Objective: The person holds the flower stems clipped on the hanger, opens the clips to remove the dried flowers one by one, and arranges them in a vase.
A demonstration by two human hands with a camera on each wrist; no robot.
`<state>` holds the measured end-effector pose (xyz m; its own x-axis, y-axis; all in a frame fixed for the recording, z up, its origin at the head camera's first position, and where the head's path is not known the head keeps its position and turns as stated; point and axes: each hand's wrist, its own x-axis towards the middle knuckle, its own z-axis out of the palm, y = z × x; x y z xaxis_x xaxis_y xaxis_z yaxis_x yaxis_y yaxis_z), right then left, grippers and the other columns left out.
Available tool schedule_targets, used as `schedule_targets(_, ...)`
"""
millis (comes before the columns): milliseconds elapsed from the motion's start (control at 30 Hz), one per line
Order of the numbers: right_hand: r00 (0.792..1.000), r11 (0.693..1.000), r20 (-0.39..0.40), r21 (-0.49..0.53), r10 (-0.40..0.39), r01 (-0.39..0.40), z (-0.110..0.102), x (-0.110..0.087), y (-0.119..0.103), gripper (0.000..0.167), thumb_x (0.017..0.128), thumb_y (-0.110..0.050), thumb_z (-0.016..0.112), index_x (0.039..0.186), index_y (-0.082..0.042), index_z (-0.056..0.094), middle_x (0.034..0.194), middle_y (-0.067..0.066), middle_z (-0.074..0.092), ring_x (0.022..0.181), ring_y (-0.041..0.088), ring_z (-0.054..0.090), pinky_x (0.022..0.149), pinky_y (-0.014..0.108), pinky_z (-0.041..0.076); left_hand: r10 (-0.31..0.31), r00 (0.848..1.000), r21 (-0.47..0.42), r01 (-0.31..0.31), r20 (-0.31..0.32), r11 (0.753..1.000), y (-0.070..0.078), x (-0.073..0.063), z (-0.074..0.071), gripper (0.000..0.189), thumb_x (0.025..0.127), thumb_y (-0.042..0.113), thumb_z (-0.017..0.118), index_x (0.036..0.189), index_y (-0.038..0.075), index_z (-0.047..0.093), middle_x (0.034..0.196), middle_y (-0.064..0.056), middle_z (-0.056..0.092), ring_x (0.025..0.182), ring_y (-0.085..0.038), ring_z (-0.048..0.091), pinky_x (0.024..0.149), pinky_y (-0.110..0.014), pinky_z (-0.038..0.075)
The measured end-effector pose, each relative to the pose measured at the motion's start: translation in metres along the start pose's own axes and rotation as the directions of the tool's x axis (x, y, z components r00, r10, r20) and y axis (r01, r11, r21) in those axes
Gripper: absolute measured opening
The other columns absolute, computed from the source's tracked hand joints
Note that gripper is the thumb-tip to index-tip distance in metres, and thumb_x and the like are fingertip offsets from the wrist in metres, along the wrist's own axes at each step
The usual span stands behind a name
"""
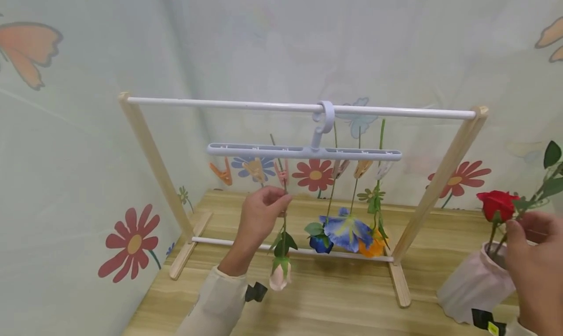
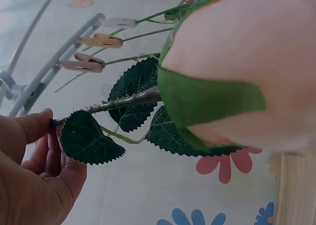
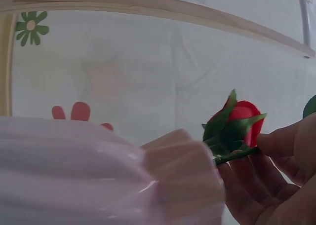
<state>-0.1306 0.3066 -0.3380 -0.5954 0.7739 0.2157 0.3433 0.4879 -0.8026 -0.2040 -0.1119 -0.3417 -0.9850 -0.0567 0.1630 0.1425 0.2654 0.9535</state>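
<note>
Pinching the stem of the pale pink rose (image 1: 280, 276) with my left hand (image 1: 260, 213), I hold it just below the pink clip (image 1: 281, 172) on the hanger (image 1: 303, 152), bud hanging downward. My right hand (image 1: 534, 258) pinches the red rose (image 1: 497, 204) stem above the pink vase (image 1: 472, 284), right of the hanger. A tug could slip the stem from that clip, or tilt the hanger and shake the blue flower (image 1: 347, 231).

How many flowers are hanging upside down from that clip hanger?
4: a pink rosebud on the stem the left hand pinches, then a dark blue bloom, a big blue one and an orange one rightward. Others may hide behind.
</note>
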Motion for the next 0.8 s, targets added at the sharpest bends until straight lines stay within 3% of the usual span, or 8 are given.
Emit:
schedule_targets(133,0.998,0.998,0.041,-0.036,0.051,-0.049,0.001,0.001,0.007,0.048,0.108,-0.029,0.037,0.153,-0.013,0.038,0.154,0.016,0.045,0.134,0.038,0.044,0.114,0.035,0.044,0.010,1.000,-0.008,-0.010,0.003,1.000,0.000,0.000,-0.001,0.023,0.092,0.026,0.076,0.105,0.008,0.073,0.100,-0.013,0.075,0.081,-0.021,0.071,0.073,-0.031,0.062)
schedule_targets(200,0.995,0.996,0.049,-0.042,0.085,-0.083,0.001,0.003,0.009,0.049,0.106,-0.031,0.039,0.153,-0.014,0.039,0.155,0.015,0.046,0.132,0.036,0.045,0.100,0.025,0.050,0.011,1.000,-0.008,-0.011,0.005,1.000,-0.001,0.000,-0.001,0.023,0.093,0.027,0.076,0.105,0.008,0.073,0.100,-0.012,0.075,0.081,-0.020,0.070,0.073,-0.031,0.062)
schedule_targets(333,0.994,0.995,0.044,-0.043,0.097,-0.095,0.001,0.004,0.010,0.050,0.105,-0.033,0.041,0.151,-0.014,0.042,0.154,0.014,0.047,0.128,0.036,0.047,0.073,0.012,0.040,0.017,1.000,-0.007,-0.017,-0.001,1.000,-0.001,0.000,-0.001,0.021,0.092,0.026,0.076,0.104,0.008,0.073,0.096,-0.009,0.075,0.080,-0.018,0.069,0.073,-0.031,0.062)
schedule_targets(433,0.994,0.994,0.050,-0.058,0.096,-0.093,0.002,0.002,0.009,0.051,0.106,-0.034,0.039,0.153,-0.013,0.041,0.155,0.016,0.046,0.130,0.038,0.048,0.088,0.022,0.052,0.024,1.000,-0.015,-0.024,-0.005,1.000,-0.002,0.000,-0.001,0.020,0.092,0.025,0.076,0.103,0.008,0.073,0.094,-0.010,0.074,0.079,-0.018,0.069,0.073,-0.031,0.062)
schedule_targets(533,0.994,0.993,0.044,-0.061,0.100,-0.097,0.003,0.000,0.010,0.052,0.106,-0.035,0.039,0.153,-0.013,0.042,0.155,0.016,0.047,0.129,0.038,0.048,0.103,0.030,0.051,0.027,1.000,-0.019,-0.027,-0.003,0.999,-0.003,0.000,-0.001,0.019,0.093,0.023,0.076,0.103,0.008,0.073,0.095,-0.013,0.074,0.079,-0.018,0.069,0.073,-0.031,0.062)
schedule_targets(633,0.998,0.998,-0.013,-0.020,0.064,-0.064,0.004,0.000,0.014,0.050,0.104,-0.031,0.045,0.148,-0.009,0.046,0.146,0.016,0.053,0.115,0.020,0.055,0.095,0.014,0.045,0.028,1.000,-0.019,-0.028,-0.001,0.999,-0.002,-0.001,0.000,0.019,0.093,0.022,0.075,0.104,0.007,0.073,0.096,-0.015,0.074,0.078,-0.018,0.068,0.072,-0.031,0.062)
schedule_targets(733,0.993,1.000,-0.115,0.021,-0.016,0.019,0.006,0.001,0.019,0.044,0.100,-0.026,0.052,0.141,-0.007,0.053,0.127,0.004,0.059,0.095,-0.009,0.044,0.081,0.006,0.033,0.028,1.000,-0.018,-0.028,-0.003,0.999,-0.001,-0.001,0.000,0.019,0.093,0.022,0.075,0.103,0.007,0.073,0.096,-0.014,0.074,0.078,-0.018,0.069,0.072,-0.031,0.062)
schedule_targets(800,0.982,0.997,-0.179,0.028,-0.059,0.065,0.006,0.000,0.018,0.042,0.099,-0.025,0.054,0.140,-0.017,0.056,0.127,0.001,0.062,0.100,-0.011,0.050,0.089,0.003,0.036,0.027,1.000,-0.017,-0.027,-0.005,0.999,-0.001,-0.001,0.000,0.018,0.093,0.022,0.075,0.103,0.007,0.073,0.096,-0.014,0.074,0.078,-0.018,0.069,0.072,-0.032,0.062)
